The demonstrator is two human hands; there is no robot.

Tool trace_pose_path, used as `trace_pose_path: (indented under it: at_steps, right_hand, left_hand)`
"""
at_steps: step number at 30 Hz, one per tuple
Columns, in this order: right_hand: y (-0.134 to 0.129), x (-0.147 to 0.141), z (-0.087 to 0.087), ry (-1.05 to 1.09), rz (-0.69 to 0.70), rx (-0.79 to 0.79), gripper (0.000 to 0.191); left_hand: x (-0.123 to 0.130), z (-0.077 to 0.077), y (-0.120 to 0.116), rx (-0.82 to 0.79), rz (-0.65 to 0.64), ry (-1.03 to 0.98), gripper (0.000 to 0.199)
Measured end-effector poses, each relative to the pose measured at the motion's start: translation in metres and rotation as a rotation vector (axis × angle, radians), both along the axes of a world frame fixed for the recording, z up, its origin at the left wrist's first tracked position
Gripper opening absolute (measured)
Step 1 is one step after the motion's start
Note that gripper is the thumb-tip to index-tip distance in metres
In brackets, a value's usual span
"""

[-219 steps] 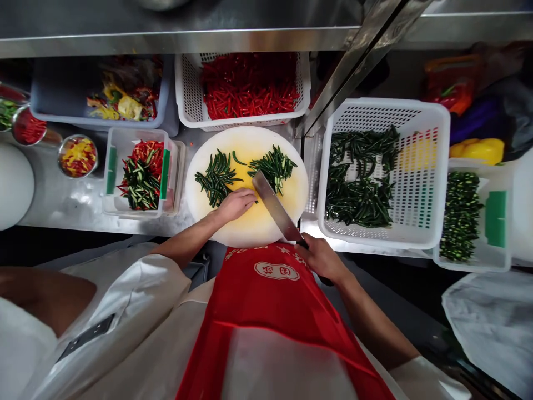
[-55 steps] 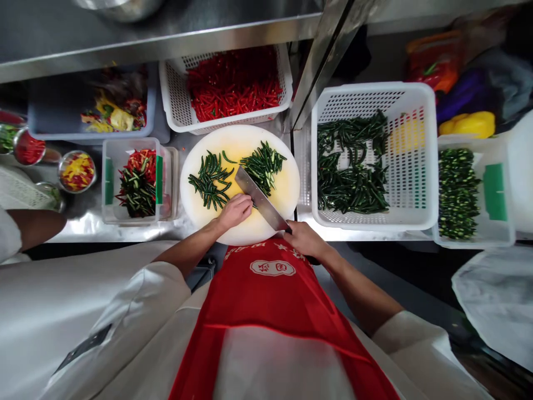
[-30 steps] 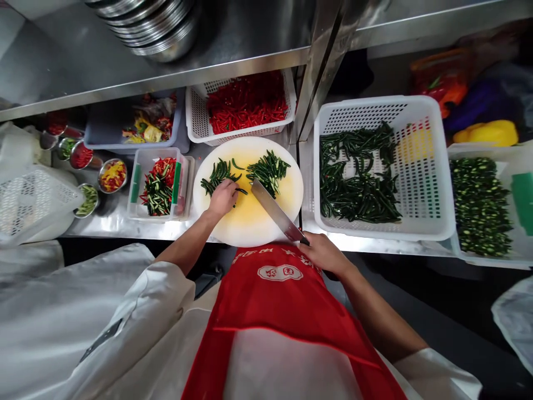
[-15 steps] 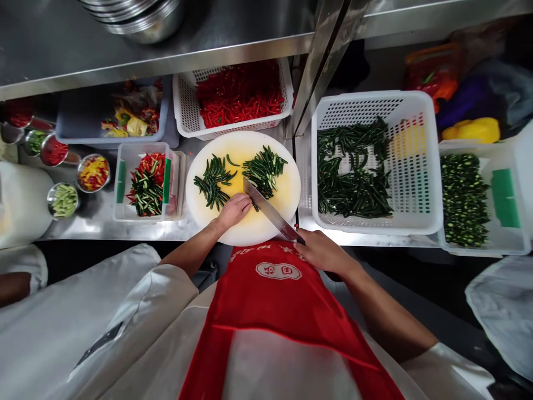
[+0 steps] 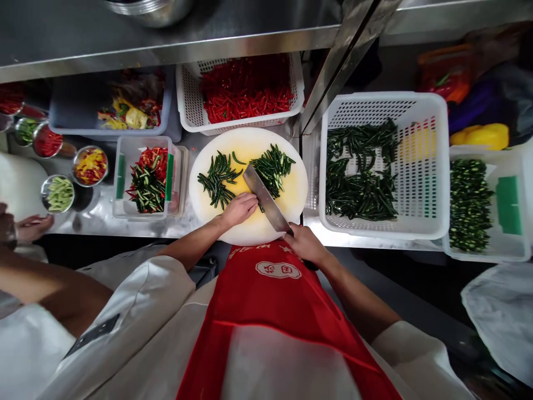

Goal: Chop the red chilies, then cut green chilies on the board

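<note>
My right hand (image 5: 303,243) grips the handle of a wide-bladed kitchen knife (image 5: 270,204), its blade slanting across a round white cutting board (image 5: 204,219). My left hand (image 5: 240,208) is closed at the blade's left side, fingertips bent down on the board. The bit of green chili pepper (image 5: 261,208) under these fingers shows at the blade's edge; the rest is hidden. Whole green chilies (image 5: 219,179) lie in a loose pile at the board's left. Cut green chilies (image 5: 272,169) are heaped at the right, beyond the blade.
Right of the board stands a white basket (image 5: 420,219) of green chilies, then a tub of chopped green pieces (image 5: 470,205). Behind is a basket of red chilies (image 5: 250,91). A clear container (image 5: 120,205) and metal bowls (image 5: 58,194) stand left. A co-worker's hand (image 5: 33,226) is at far left.
The view has shifted a little. My right hand and the knife handle have come closer to the board, and the blade has tilted more upright. A co-worker's arm and hands have appeared at left.
</note>
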State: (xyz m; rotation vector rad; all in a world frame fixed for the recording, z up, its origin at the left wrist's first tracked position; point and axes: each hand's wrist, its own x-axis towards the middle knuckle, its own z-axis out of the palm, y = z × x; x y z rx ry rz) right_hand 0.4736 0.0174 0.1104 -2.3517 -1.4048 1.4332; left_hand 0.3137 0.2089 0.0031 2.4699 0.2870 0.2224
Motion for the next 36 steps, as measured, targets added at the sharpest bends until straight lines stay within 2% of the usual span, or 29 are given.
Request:
trace_pose_path:
  at_steps: [2,3,6,8,12,17,21,22,24,26,28,31,36]
  right_hand:
    - [-0.002,0.002,-0.002,0.002,-0.014,0.028,0.02]
    - [-0.006,0.005,0.0,0.003,-0.021,0.04,0.021]
    - [-0.026,0.017,0.016,0.037,-0.001,0.059,0.022]
    - [-0.041,0.027,0.027,0.085,0.048,0.031,0.023]
    - [-0.055,0.04,0.037,0.163,0.103,-0.033,0.023]
    - [-0.047,0.042,0.025,0.136,-0.023,0.03,0.017]
    - [-0.04,0.039,0.015,0.121,-0.088,0.055,0.019]
    - [-0.039,0.039,0.014,0.127,-0.092,0.058,0.019]
    - [-0.038,0.039,0.014,0.139,-0.092,0.072,0.018]
    - [-0.037,0.04,0.016,0.151,-0.082,0.081,0.017]
    - [-0.036,0.043,0.02,0.159,-0.063,0.078,0.016]
    - [-0.034,0.047,0.029,0.173,-0.031,0.051,0.017]
    - [-0.035,0.054,0.043,0.163,-0.015,0.019,0.018]
  left_hand:
    - [-0.001,0.005,0.009,0.022,0.012,0.017,0.023]
    - [-0.002,0.008,0.017,0.042,0.061,0.028,0.022]
    - [-0.006,0.013,0.047,0.123,0.334,0.085,0.019]
    - [-0.006,0.013,0.065,0.136,0.462,0.142,0.017]
    - [0.01,0.007,0.079,0.111,0.497,0.217,0.016]
    - [0.031,0.005,0.076,0.101,0.455,0.179,0.011]
    - [0.026,0.014,0.064,0.069,0.487,0.074,0.012]
    - [0.023,0.015,0.056,0.053,0.448,0.038,0.013]
    - [0.017,0.016,0.037,0.022,0.29,-0.011,0.015]
    - [0.012,0.011,0.014,0.009,0.13,-0.016,0.015]
    - [0.009,0.004,-0.003,0.006,0.068,-0.013,0.016]
    - [0.009,-0.003,-0.015,-0.005,0.075,-0.038,0.019]
    - [0.016,-0.004,-0.013,-0.009,0.07,-0.054,0.02]
